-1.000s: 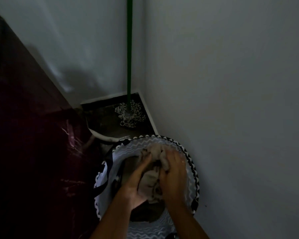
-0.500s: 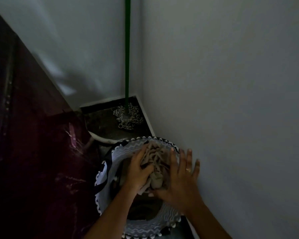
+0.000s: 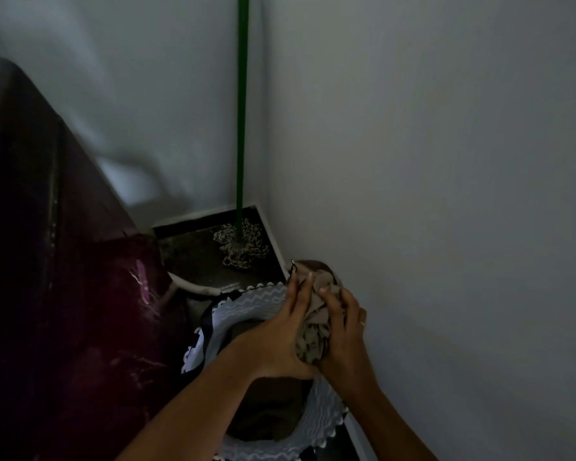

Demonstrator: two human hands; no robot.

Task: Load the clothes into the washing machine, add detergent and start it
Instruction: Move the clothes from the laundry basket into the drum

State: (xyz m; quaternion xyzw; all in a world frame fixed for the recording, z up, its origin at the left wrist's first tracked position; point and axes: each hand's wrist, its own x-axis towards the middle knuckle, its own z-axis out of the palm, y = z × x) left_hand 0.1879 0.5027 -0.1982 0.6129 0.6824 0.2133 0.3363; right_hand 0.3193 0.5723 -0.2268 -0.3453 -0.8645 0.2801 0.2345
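Beige clothes wad (image 3: 313,341) clamped between left hand (image 3: 278,334) and right hand (image 3: 344,334) above the laundry basket (image 3: 246,304), early in loading, next up probably hauling it to the washer.

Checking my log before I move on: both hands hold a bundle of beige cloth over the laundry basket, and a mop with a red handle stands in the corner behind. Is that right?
Not quite: the head view shows a green mop handle, not red. Left hand and right hand do hold the beige cloth over the laundry basket.
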